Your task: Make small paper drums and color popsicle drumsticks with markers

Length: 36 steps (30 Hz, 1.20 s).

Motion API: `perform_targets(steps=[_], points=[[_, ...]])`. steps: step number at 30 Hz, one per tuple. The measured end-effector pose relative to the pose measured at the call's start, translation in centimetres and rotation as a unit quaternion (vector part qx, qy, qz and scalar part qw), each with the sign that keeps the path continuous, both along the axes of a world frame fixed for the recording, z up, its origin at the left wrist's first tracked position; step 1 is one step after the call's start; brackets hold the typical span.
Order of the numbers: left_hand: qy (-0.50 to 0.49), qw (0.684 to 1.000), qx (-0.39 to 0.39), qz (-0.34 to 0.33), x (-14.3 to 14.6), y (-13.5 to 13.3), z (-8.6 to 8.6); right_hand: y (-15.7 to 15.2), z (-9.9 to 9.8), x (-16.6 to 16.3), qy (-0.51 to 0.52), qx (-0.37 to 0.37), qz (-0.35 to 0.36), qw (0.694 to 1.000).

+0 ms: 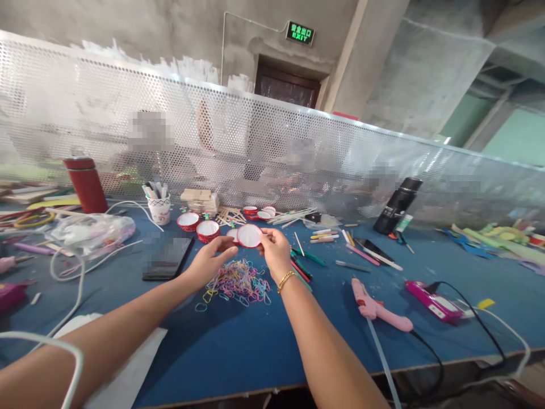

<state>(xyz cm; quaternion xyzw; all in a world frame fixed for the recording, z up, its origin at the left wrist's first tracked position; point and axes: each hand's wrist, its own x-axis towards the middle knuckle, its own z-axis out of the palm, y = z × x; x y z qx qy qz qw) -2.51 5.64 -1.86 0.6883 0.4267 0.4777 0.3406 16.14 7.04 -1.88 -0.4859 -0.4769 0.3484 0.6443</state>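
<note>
My right hand (pixel 275 247), with a gold bracelet at the wrist, pinches a round white disc with a red rim (pixel 249 236) by its right edge. Just left of the disc, my left hand (pixel 215 257) has its fingers stretched out and apart. Partly hidden behind the held disc is a second pale round piece (pixel 232 234); whether it is touched, I cannot tell. Below both hands lies a heap of small coloured rubber bands (pixel 242 281). Red-rimmed round pieces with white tops (pixel 208 229) stand beyond my left hand, and several more (pixel 266 213) sit farther back.
A phone (pixel 169 258) lies left of the heap. To the right are pliers (pixel 313 257), a pink glue gun (pixel 377 307) and a magenta device (pixel 436 301) with cables. A red bottle (pixel 87 184), a paper cup of pens (pixel 158 207) and a black bottle (pixel 395 205) stand behind.
</note>
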Motion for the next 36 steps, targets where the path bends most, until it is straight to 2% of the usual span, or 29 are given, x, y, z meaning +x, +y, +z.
perform_targets(steps=[3, 7, 12, 20, 26, 28, 32, 36], points=[[0.129, 0.992, 0.008, -0.009, -0.4, -0.2, -0.4, 0.4, 0.1, 0.6, 0.030, 0.017, -0.035, 0.999], [0.293, 0.953, 0.048, -0.061, -0.6, -0.8, -1.4, 0.5, 0.1, 0.8, 0.045, 0.029, -0.040, 0.998], [0.384, 0.918, 0.058, -0.081, -0.2, -1.5, -2.4, 0.6, -0.2, 0.5, 0.039, 0.025, -0.030, 0.998], [0.459, 0.875, 0.108, -0.106, 1.3, -3.4, -1.4, 0.9, -0.2, 0.6, 0.042, 0.045, -0.031, 0.998], [0.475, 0.865, 0.146, -0.063, 4.1, -4.4, -1.8, 1.0, -0.1, 0.7, 0.041, 0.049, -0.034, 0.997], [0.468, 0.866, 0.163, -0.069, 5.0, -4.0, -1.9, 1.0, -0.2, 0.7, 0.036, 0.050, -0.035, 0.997], [0.423, 0.870, 0.215, -0.137, 6.1, -1.9, -2.2, 1.1, -0.4, 0.8, 0.032, 0.052, -0.040, 0.997], [0.400, 0.880, 0.222, -0.127, 6.5, 0.6, -2.3, 1.3, -0.4, 0.9, 0.031, 0.051, -0.042, 0.997]])
